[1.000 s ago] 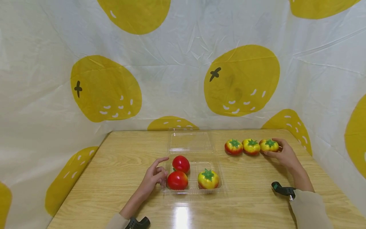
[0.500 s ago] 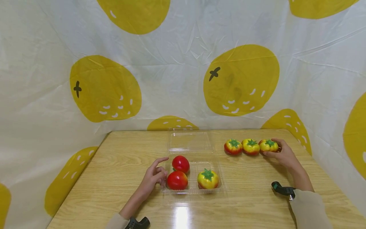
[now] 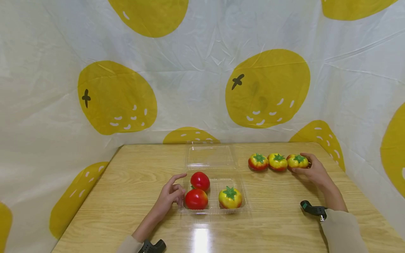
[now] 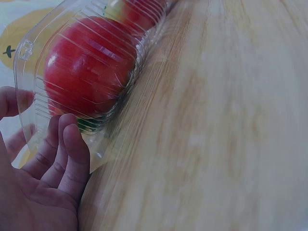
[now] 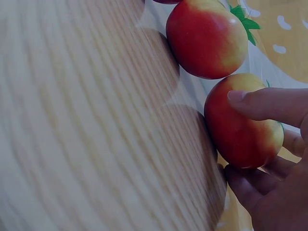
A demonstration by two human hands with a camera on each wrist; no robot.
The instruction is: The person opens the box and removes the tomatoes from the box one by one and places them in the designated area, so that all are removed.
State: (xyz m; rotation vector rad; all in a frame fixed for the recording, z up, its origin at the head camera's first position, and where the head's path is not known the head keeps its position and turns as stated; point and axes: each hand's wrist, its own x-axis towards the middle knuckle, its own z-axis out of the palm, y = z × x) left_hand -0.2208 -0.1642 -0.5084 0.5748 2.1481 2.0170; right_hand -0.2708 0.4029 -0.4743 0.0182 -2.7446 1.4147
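Note:
At the right, my right hand [image 3: 316, 173] grips the end one of a row of yellow-red toy tomatoes [image 3: 297, 161]. In the right wrist view, the thumb lies across this tomato [image 5: 243, 137] and the other fingers curve behind it. My left hand [image 3: 167, 196] holds the left rim of a clear plastic clamshell container [image 3: 213, 211], index finger stretched out above it. Inside are two tomatoes with red sides up [image 3: 196, 199] and one with its green leaf up [image 3: 230, 198]. The left wrist view shows fingertips at the ribbed wall [image 4: 72, 137].
Two more yellow-red tomatoes [image 3: 258, 162] stand in the row beside the gripped one. The container's lid [image 3: 210, 157] lies open toward the table's back edge. A curtain with yellow fruit prints [image 3: 190, 98] hangs round the wooden table [image 3: 269, 225].

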